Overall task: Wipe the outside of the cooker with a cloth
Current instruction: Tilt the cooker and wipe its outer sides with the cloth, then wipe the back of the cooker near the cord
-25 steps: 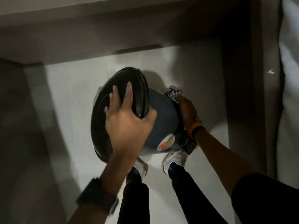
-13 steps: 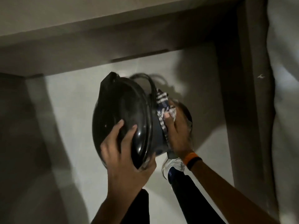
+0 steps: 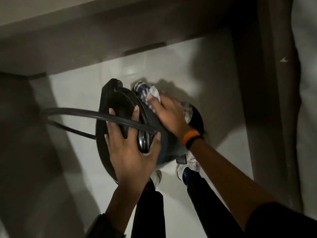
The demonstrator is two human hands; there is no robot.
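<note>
A dark round cooker is held tilted on its side above the floor, its black lid facing left. My left hand grips the lid's rim, fingers spread over the lid and thumb on the body. A black carry handle swings out to the left across my fingers. My right hand, with an orange and black wristband, presses a blue and white checked cloth against the cooker's upper side. Part of the cloth shows behind the hand.
Pale tiled floor lies below, with my two feet in white shoes under the cooker. A dark wall base runs along the top and a dark upright edge stands at the right.
The cooker has turned in my hands and the carry handle has swung out to the left. My right hand with the cloth slid up over the body. My left hand shifted its grip on the lid.
</note>
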